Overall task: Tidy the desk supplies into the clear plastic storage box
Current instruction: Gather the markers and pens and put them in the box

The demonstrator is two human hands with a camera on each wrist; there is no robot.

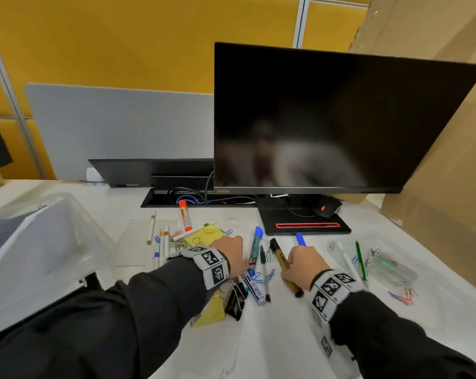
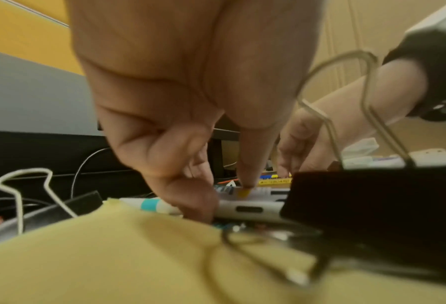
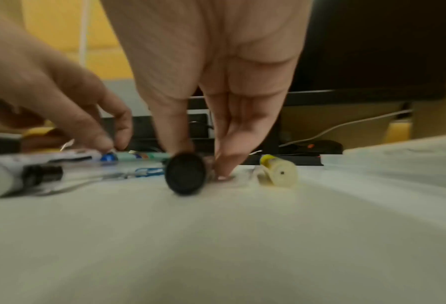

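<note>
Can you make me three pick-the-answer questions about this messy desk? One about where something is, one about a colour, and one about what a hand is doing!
1. Where is the clear plastic storage box?
A. At the left of the desk
B. Behind the monitor
C. On the cardboard

2. What colour is the cap of the marker lying nearest the cable slot?
A. Green
B. Orange
C. Black

3. What is the right hand doing?
A. Resting flat on the mouse
B. Lifting a sticky pad
C. Taking hold of the yellow marker with black ends

Answers:
1 A, the head view shows the box at the left edge, beside the left arm.
2 B, its cap is bright orange.
3 C, thumb and fingers curl round the marker's barrel while it lies on the desk, its black end facing the wrist camera.
</note>
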